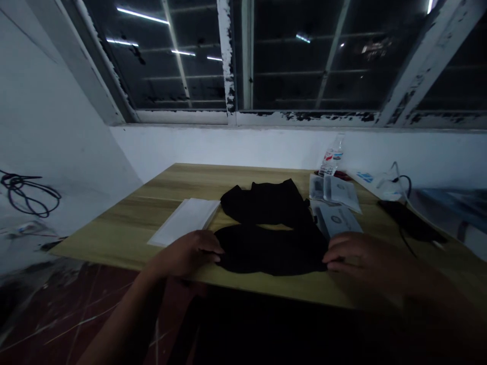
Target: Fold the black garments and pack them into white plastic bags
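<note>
A black two-legged garment point(268, 251), like a pair of leggings, lies flat on the wooden table point(152, 190). Its two legs point left, with a narrow gap between them, and join on the right. My left hand point(190, 253) pinches the left end of the nearer leg. At the lower right corner of the garment, my right hand point(353, 256) has its fingertips closed on the cloth. Left of the garment and just beyond my left hand lies a stack of white sheets or flat bags point(186, 220). Packaged items in clear bags point(338, 219) lie beyond my right hand.
A clear plastic bottle point(332, 156) stands at the back by the white wall. A dark phone-like device point(411, 221) with a cable lies at the right. Black cable point(28, 195) hangs coiled on the left wall. The table's front edge is close to my body.
</note>
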`<state>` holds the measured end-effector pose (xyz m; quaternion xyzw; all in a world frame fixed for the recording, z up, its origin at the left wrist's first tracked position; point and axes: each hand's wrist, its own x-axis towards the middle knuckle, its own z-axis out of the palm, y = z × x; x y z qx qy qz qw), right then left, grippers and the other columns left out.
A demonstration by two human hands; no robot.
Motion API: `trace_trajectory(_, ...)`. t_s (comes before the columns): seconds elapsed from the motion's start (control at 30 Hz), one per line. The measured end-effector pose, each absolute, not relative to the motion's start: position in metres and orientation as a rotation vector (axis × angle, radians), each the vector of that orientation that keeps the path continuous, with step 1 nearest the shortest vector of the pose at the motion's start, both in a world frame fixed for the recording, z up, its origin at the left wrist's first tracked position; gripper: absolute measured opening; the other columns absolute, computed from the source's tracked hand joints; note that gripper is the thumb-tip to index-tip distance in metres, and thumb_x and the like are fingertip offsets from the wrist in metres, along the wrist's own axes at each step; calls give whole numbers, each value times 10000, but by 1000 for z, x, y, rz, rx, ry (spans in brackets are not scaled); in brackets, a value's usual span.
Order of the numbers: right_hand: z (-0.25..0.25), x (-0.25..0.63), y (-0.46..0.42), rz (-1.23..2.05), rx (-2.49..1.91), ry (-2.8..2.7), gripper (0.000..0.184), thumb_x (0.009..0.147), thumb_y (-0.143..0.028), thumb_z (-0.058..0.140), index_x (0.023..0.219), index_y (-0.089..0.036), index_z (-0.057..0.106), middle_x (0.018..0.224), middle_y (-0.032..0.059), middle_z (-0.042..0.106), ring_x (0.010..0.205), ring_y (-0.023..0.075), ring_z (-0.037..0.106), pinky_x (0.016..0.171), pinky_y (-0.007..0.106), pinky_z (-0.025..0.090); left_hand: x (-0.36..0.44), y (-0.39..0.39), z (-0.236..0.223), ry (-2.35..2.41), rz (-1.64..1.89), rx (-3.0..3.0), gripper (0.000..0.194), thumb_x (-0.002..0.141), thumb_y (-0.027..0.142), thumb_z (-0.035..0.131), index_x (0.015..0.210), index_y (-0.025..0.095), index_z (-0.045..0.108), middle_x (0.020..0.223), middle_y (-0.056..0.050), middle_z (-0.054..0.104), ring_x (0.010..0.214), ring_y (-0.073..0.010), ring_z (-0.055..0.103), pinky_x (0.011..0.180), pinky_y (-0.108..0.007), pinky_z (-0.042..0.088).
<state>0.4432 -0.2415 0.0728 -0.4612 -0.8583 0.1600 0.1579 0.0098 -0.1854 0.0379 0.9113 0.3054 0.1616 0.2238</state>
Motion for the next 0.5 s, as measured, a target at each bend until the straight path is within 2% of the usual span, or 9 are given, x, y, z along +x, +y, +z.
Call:
trace_trajectory(0.1, 87, 448, -229, 593, -1301, -2504, 221, 948, -440, 617, 936, -333, 810, 944, 24, 785, 837, 222, 735, 745, 344, 580, 6, -176, 53, 1012, 596, 2492, 199, 983, 350, 623, 1008, 232, 782, 941, -46, 788, 838, -177, 722, 758, -278, 555)
trace_trajectory(0.23, 89, 436, -200, -143, -1547, -1979, 272, 973, -391, 545, 902, -252, 768, 950, 89, 760, 904, 285, 700, 820, 415, 532, 11, -153, 65, 1498, 1057, 2476, 293, 961, 436, 616, 1055, 198, 758, 938, -71, 759, 757, -183, 685, 689, -291, 540)
trace_trajectory(0.3, 84, 428, -197, -273, -1513, -1933, 260, 982, -375, 535, 910, -235, 743, 977, 104, 736, 955, 292, 681, 868, 433, 507, 12, -151, 68, 1615, 1147, 2464, 295, 963, 440, 603, 1005, 182, 739, 894, -68, 726, 737, -179, 663, 686, -298, 536)
trace_trajectory(0.33, 80, 425, -199, -183, -1468, -2058, 242, 977, -395, 562, 912, -239, 735, 976, 91, 728, 941, 279, 678, 853, 423, 507, 12, -155, 67, 1584, 1125, 2476, 289, 970, 437, 595, 966, 180, 727, 873, -63, 713, 746, -178, 660, 699, -300, 540)
trace_trajectory(0.4, 70, 420, -211, 197, -1370, -2385, 197, 910, -452, 683, 968, -271, 734, 961, 45, 723, 866, 242, 681, 763, 376, 518, 9, -169, 63, 1323, 939, 2541, 272, 967, 445, 619, 957, 191, 716, 905, -60, 716, 823, -188, 674, 763, -313, 558)
trace_trajectory(0.47, 60, 417, -225, 521, -1340, -2550, 340, 770, -460, 835, 1057, -317, 724, 979, 13, 728, 830, 233, 687, 682, 342, 521, 7, -185, 53, 973, 663, 2596, 318, 896, 468, 734, 1112, 234, 725, 1091, -72, 728, 999, -220, 683, 880, -345, 568)
trace_trajectory(0.5, 55, 414, -230, 586, -1366, -2570, 421, 694, -436, 891, 1061, -326, 716, 983, 8, 729, 828, 241, 689, 658, 337, 523, 6, -193, 46, 842, 554, 2610, 420, 846, 457, 796, 1212, 269, 710, 1200, -76, 712, 1090, -240, 668, 939, -366, 560)
